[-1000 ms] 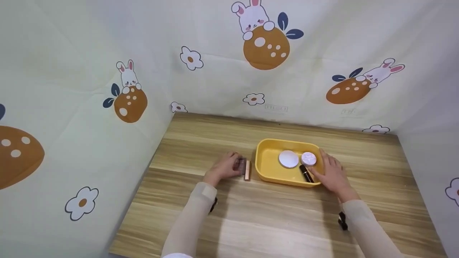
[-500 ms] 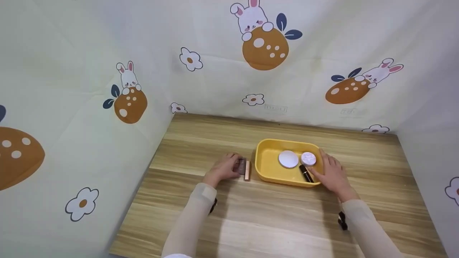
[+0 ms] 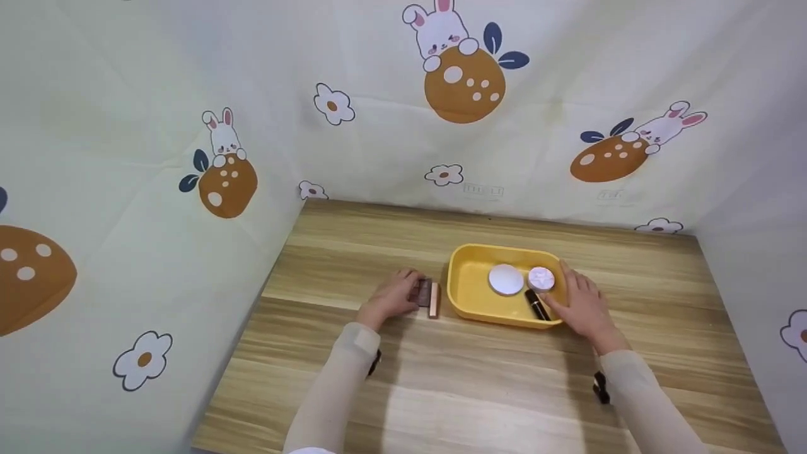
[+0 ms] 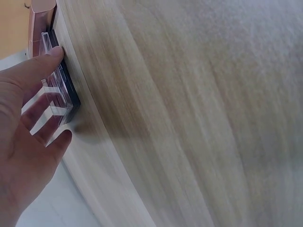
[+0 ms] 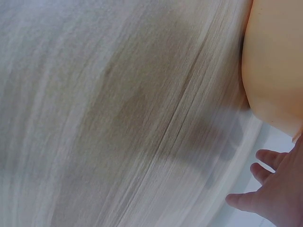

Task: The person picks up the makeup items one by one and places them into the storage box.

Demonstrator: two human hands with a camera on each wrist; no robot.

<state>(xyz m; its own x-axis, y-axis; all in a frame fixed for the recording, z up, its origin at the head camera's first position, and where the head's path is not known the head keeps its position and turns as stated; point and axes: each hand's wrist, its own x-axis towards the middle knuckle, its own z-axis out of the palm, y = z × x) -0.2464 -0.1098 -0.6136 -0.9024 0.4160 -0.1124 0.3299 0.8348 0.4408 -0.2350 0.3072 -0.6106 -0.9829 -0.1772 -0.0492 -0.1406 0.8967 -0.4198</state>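
Observation:
My left hand (image 3: pixel 394 293) pinches a small makeup palette (image 3: pixel 425 294) with a dark base and a clear lid. In the left wrist view the thumb lies on the palette's edge, and the fingers show behind the clear plastic. Beside it on the table lies a slim rose-gold stick (image 3: pixel 434 301), its end visible as a rounded block (image 4: pixel 41 19). A yellow bin (image 3: pixel 470 284) stands to the right. My right hand (image 3: pixel 586 309) holds its right end, thumb over the rim and fingers along the outside. Those fingers look spread in the right wrist view.
Inside the bin lie a white round compact (image 3: pixel 505 279), a smaller pale round case (image 3: pixel 541 279) with a star-like pattern and a black lipstick tube (image 3: pixel 537 305). The wood-grain table (image 3: pixel 479 391) is bordered by a patterned cloth wall (image 3: pixel 378 151) behind and at both sides.
The left fingers have drawn back very slightly to the left, showing a little more of the palette. The right hand and the bin look unmoved; the head view has shifted a touch.

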